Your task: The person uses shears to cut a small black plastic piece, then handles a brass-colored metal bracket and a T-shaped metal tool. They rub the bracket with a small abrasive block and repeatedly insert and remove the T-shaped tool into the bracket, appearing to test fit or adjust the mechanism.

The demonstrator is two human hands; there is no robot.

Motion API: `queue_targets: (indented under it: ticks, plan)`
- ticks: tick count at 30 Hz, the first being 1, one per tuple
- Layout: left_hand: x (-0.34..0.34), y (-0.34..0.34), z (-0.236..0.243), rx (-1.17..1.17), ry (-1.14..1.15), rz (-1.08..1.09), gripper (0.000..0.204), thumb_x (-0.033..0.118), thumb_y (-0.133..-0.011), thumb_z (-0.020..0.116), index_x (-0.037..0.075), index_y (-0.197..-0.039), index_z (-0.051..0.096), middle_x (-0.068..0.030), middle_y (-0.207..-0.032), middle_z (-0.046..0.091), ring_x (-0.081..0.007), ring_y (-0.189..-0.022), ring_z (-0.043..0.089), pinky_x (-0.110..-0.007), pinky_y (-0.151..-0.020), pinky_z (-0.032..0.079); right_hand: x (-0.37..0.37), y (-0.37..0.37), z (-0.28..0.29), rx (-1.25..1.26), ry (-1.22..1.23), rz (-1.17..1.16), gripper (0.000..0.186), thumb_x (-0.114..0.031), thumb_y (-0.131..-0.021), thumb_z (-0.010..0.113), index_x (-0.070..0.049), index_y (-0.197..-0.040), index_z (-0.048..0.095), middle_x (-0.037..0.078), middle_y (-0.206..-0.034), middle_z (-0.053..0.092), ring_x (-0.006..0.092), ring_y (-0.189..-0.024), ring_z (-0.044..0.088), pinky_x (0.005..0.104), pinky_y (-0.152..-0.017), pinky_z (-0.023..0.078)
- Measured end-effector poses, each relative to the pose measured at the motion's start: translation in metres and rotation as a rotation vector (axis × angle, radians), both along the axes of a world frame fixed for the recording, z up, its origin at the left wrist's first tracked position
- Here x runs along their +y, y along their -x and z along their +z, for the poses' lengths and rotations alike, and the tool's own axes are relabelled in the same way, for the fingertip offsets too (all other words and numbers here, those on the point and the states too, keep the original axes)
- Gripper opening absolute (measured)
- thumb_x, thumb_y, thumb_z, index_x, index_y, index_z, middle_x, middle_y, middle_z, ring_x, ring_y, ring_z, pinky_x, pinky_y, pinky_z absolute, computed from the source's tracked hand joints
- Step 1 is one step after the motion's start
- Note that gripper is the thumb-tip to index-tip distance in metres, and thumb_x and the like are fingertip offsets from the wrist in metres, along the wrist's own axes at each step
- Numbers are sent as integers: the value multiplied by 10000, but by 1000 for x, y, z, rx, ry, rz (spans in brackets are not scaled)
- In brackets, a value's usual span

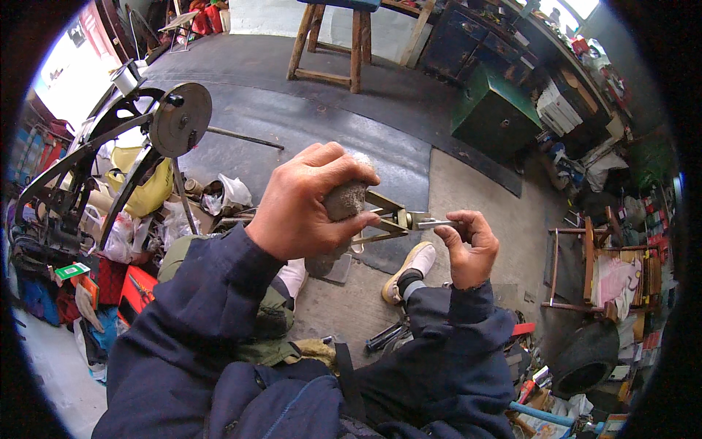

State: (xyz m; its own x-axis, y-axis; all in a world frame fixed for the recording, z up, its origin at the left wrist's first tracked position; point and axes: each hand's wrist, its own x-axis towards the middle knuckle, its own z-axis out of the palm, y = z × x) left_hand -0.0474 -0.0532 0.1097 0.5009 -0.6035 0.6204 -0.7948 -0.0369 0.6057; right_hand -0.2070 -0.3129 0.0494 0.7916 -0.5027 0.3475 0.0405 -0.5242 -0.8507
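Observation:
My left hand (300, 197) is closed around a rough grey stone-like lump (345, 202), with the thumb below and the fingers over the top. Just right of the lump, a brass-coloured forked metal frame (393, 214) points toward my right hand (474, 249). That hand pinches a small flat metal piece (434, 224) between thumb and fingers, at the narrow end of the frame. The left part of the frame is hidden behind my left hand. I cannot tell whether the lump touches the frame.
A black hand-cranked machine with a round wheel (181, 119) stands at the left, above bags and boxes. A wooden stool (356, 51) is ahead, with a green metal box (496, 110) to its right. A tyre (585, 358) and a wooden chair (589, 260) stand at the right.

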Motion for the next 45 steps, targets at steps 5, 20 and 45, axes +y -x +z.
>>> queue_targets:
  ticks: [5,20,45]
  plan:
    - [1,0,-1,-5,-6,-23,402,108,-714,921,78,-1071,740,-108,-983,688,-290,-920,687,-372,-828,563,6,-6,0,-5,123,-105,259,-168,-880,882,-48,-1062,742,27,-806,717,109,-749,666,270,-723,539]
    - [1,-4,-4,-31,-1,-67,405,132,-722,927,65,-1077,745,-116,-1010,697,-284,-956,694,-363,-866,564,-2,-19,-12,-38,-12,100,256,-295,-1074,670,-41,-1103,693,51,-897,735,127,-861,667,285,-777,526]
    - [3,-5,-2,-32,-17,-201,435,166,-721,954,105,-1107,763,-118,-1070,692,-289,-1031,679,-388,-906,549,-14,-22,-25,371,-245,32,243,-208,-1019,687,18,-948,739,36,-769,689,101,-715,611,300,-654,492]
